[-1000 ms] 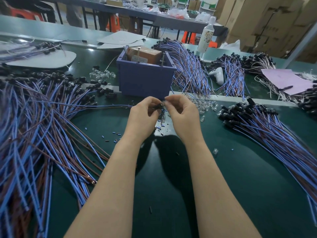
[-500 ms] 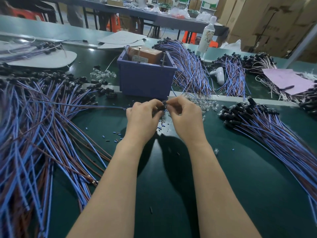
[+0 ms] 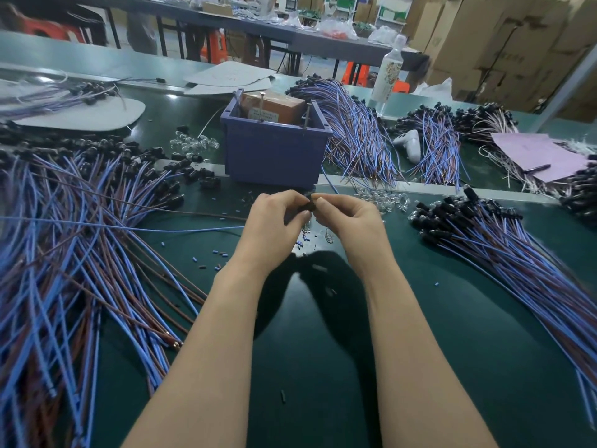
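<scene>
I'm pinching a tiny black cap (image 3: 309, 205) between left hand (image 3: 274, 227) and right hand (image 3: 352, 221), hovering just in front of the bin (image 3: 274, 153). That boxy purple plastic bin is holding a brown cardboard box (image 3: 279, 106).

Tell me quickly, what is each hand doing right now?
Left hand: closed, pinching the small black connector.
Right hand: closed, pinching the same connector from the other side.

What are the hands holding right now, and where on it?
A small black connector, pinched by fingertips at both ends: left hand on its left end, right hand on its right.
</scene>
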Available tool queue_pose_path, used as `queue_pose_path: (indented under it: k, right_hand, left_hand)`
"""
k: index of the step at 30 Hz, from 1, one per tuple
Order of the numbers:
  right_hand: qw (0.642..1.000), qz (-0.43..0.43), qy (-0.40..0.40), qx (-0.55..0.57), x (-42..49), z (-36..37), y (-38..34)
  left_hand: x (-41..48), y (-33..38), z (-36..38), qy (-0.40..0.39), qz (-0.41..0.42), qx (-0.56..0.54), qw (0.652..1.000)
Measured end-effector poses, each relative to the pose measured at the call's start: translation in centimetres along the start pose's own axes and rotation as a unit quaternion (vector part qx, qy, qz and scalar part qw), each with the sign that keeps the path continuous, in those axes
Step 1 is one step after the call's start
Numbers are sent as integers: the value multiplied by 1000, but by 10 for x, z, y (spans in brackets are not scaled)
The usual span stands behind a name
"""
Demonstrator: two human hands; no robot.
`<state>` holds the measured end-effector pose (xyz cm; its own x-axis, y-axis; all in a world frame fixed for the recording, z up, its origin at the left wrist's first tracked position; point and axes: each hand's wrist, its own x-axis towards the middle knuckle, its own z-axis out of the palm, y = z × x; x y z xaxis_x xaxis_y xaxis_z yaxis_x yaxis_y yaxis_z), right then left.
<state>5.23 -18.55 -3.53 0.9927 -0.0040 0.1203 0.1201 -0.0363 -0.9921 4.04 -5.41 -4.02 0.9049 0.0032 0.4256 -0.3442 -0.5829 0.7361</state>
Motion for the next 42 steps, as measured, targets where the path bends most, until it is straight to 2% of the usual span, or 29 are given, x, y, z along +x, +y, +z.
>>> queue_pose_path:
  k: [2, 6, 10, 14, 15, 17, 18, 19, 20, 21, 22, 23, 24, 26, 28, 30, 32, 34, 36, 37, 38, 40, 42]
  right_hand:
    - [998, 24, 10, 53, 0, 0, 0]
    - [997, 34, 28, 69, -1, 7, 1]
    - [999, 20, 40, 31, -3, 16, -1]
    - [996, -33, 70, -55, -2, 21, -3]
    - [995, -32, 91, -37, -1, 19, -4]
    - [988, -6, 137, 75, 1, 9, -8]
    - [978, 11, 156, 136, 3, 4, -10]
    - [968, 26, 168, 182, 4, -1, -11]
    - [961, 36, 175, 210, 5, -5, -12]
    - [958, 41, 176, 223, 6, -7, -12]
    - [958, 43, 174, 222, 6, -7, -13]
    - [962, 42, 172, 208, 6, -7, -14]
    - [967, 39, 174, 185, 6, -7, -14]
    - [971, 27, 205, 118, 7, -11, -14]
    - [957, 19, 284, 62, 11, -22, -10]
    - [921, 18, 386, 55, 13, -34, -6]
    - [885, 22, 459, 74, 14, -45, -4]
    - [867, 20, 495, 46, 13, -48, -3]
    - [857, -30, 509, -78, 9, -43, -5]
    - [853, -88, 495, -139, 6, -36, -7]
    - [858, -150, 457, -179, 3, -26, -10]
    - [897, -216, 310, -230, -1, -3, -11]
    - [933, -188, 141, -273, -4, 19, -6]
  left_hand:
    - [1, 1, 1, 0, 2, -13, 1000]
    - [0, 0, 3, 17, 1, 12, 1000]
    - [1, 0, 6, 35, -8, 34, 999]
    - [3, 5, 10, 74, -6, 78, 994]
    - [3, 8, 10, 99, 3, 58, 993]
    - [2, 11, 7, 128, 8, -10, 992]
    - [4, 13, 6, 105, -19, -30, 994]
    - [5, 14, 6, 47, -75, -52, 995]
    - [5, 16, 7, -24, -150, -101, 983]
    - [6, 18, 8, -84, -235, -179, 952]
    - [7, 19, 9, -113, -307, -270, 906]
    - [7, 18, 9, -101, -349, -363, 858]
    - [9, 16, 8, -58, -361, -451, 814]
    - [13, 7, -1, 54, -333, -584, 738]
    - [15, -3, -13, 148, -294, -637, 697]
    - [15, -10, -19, 213, -277, -653, 672]
    - [14, -11, -18, 248, -266, -632, 685]
    - [13, -8, -14, 251, -255, -582, 730]
    - [14, -4, -10, 209, -248, -559, 763]
    - [14, -1, -6, 172, -246, -556, 775]
    - [13, 2, -2, 131, -239, -550, 789]
    - [12, 7, 9, 69, -215, -512, 829]
    - [10, 7, 18, 51, -185, -427, 884]
